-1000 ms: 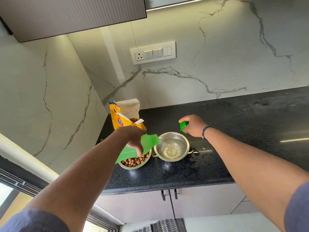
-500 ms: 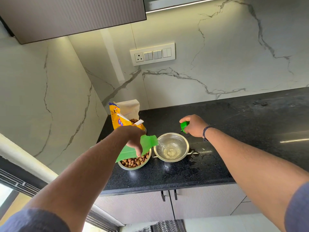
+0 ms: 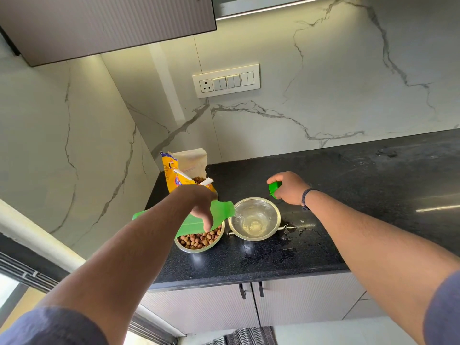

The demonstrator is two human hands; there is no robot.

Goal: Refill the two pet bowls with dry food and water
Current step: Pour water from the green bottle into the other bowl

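Green bottle [image 3: 199, 221], gripped by your left hand [image 3: 202, 202], pours beside your cap-holding right hand [image 3: 288, 188]; overtilting risks splashing past the steel bowl [image 3: 255, 219].

This is a home kitchen. A black speckled stone counter [image 3: 348, 195] runs along a white marble-look wall [image 3: 323, 83] that carries a switch panel [image 3: 226, 80] with a socket, and a ribbed cabinet [image 3: 99, 23] hangs overhead with a light strip [image 3: 273, 7] beside it. Below the counter are pale cabinet doors [image 3: 286, 302] with dark handles, and a patterned rug [image 3: 249, 337] lies on the floor.
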